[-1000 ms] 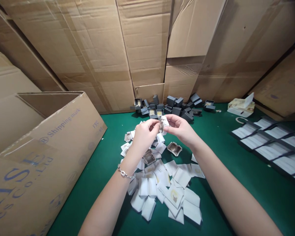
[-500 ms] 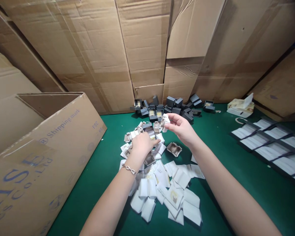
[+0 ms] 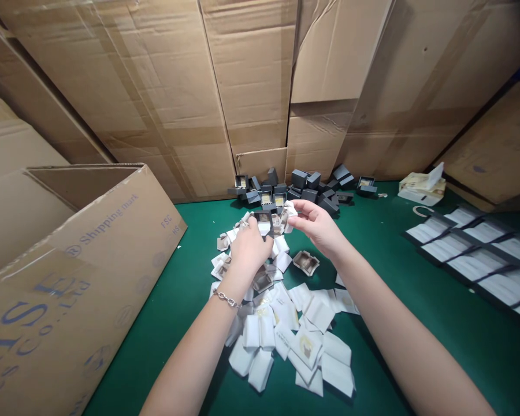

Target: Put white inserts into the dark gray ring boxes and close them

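My right hand (image 3: 314,224) is pinched on a small white-and-grey box insert (image 3: 289,217), held above the pile's back right. My left hand (image 3: 250,247) reaches over the pile with thumb and forefinger apart; its other fingers are hidden from me. Just past those fingertips stands a small open black box (image 3: 263,219) with something white at its front. Similar grey-lined inserts lie around my left hand, and one loose insert (image 3: 305,263) rests on the green table below my right hand. Closer to me spread folded white papers (image 3: 260,332), a few printed with yellow.
Several small black boxes (image 3: 303,184) are heaped at the back against cardboard walls. A large open carton (image 3: 112,248) stands at left. At right lie a tissue pack (image 3: 422,188) and a black divided tray (image 3: 472,248) filled with white pieces. The table (image 3: 385,346) is green.
My left hand has shifted slightly forward, its thumb drawn back from the black box, which now shows more openly. My right hand stays nearly still with the insert.
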Demonstrator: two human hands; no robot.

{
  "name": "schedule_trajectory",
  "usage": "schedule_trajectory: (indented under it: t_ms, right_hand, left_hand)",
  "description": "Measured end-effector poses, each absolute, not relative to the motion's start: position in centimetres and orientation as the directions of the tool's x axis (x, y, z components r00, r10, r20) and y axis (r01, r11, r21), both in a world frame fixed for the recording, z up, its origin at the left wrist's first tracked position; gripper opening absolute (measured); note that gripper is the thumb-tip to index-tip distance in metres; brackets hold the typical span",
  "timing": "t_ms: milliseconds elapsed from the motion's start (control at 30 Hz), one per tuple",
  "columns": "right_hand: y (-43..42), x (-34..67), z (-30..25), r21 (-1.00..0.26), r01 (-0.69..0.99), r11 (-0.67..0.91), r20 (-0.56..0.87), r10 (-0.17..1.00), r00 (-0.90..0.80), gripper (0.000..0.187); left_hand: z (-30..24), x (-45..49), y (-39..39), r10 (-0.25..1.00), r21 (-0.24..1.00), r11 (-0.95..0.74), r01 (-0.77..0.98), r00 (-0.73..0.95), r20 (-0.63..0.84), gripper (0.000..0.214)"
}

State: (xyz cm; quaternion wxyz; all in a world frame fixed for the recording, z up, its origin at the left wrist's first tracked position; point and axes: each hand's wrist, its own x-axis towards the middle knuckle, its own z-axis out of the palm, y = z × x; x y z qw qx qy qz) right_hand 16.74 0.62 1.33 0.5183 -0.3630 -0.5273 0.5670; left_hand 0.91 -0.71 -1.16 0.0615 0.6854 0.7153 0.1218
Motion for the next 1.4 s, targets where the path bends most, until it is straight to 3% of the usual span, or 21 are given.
schedule_trajectory:
  t_ms: [267, 400, 533, 667, 767, 933, 1167, 1400]
  right_hand:
    - [0.7, 17.1, 1.5, -0.972, -0.209, 0.104, 0.135, 0.981, -0.143, 0.045]
    - [0.3, 16.6, 1.9, -0.979, -0.101, 0.179, 0.182, 0.983, -0.028, 0.042]
    - [-1.1, 15.7, 2.5, -0.93, 0.161, 0.332, 0.352, 0.929, 0.117, 0.036]
    - [-1.9, 15.0, 2.2, -0.81, 0.359, 0.463, 0.545, 0.821, 0.169, 0.036]
    - [-2.0, 14.7, 1.8, -0.748, 0.444, 0.493, 0.604, 0.784, 0.146, 0.036]
    - [-1.7, 14.7, 1.3, -0.677, 0.526, 0.514, 0.646, 0.758, 0.09, 0.036]
    - [-1.2, 14.6, 0.3, -0.714, 0.489, 0.502, 0.62, 0.777, 0.107, 0.038]
    - [-1.1, 14.5, 0.4, -0.787, 0.385, 0.482, 0.538, 0.841, 0.047, 0.039]
  left_hand:
    - [-1.7, 1.0, -0.4, 0.868, 0.298, -0.28, 0.913, 0.109, 0.484, 0.03]
    - [-2.4, 0.9, 0.1, 0.665, 0.159, -0.454, 0.876, 0.215, 0.716, 0.033]
    - [-2.5, 0.8, 0.4, 0.466, 0.029, -0.517, 0.855, 0.253, 0.848, 0.037]
    - [-2.5, 0.8, 0.6, 0.369, 0.002, -0.586, 0.81, 0.264, 0.891, 0.039]
    - [-2.6, 0.8, 0.7, 0.3, -0.039, -0.608, 0.793, 0.274, 0.914, 0.038]
    - [-2.8, 0.4, 0.7, 0.361, 0.013, -0.628, 0.778, 0.276, 0.891, 0.034]
    - [-2.8, 0.0, 0.7, 0.304, -0.043, -0.652, 0.757, 0.314, 0.899, 0.034]
    - [-3.1, -0.1, 0.9, 0.387, -0.018, -0.641, 0.767, 0.344, 0.855, 0.025]
